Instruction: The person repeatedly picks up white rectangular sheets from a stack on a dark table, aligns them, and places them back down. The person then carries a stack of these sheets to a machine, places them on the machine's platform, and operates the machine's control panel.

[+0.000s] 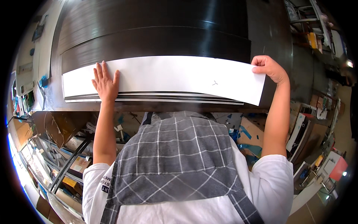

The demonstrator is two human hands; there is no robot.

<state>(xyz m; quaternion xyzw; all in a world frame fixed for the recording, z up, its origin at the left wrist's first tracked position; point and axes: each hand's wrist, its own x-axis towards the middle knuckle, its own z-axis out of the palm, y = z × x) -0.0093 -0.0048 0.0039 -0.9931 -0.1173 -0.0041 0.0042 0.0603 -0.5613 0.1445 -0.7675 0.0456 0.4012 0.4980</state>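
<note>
A long white strip [160, 72] of sheet material lies across the dark table in front of me, with a small dark mark near its right part. My left hand [106, 83] rests flat on its left part, fingers spread. At the far right, my right hand [269, 68] pinches the strip's upper right corner between thumb and fingers. That right end looks lifted a little off what is below. Under the strip's near edge, several black and white layered strips [179, 98] show along the table's front.
Large glossy black sheets [156, 26] cover the table beyond the strip. Below the table edge, cardboard and scraps [248, 136] lie about. A metal rack [67, 168] stands at the left, and shelves with a red box [338, 168] at the right.
</note>
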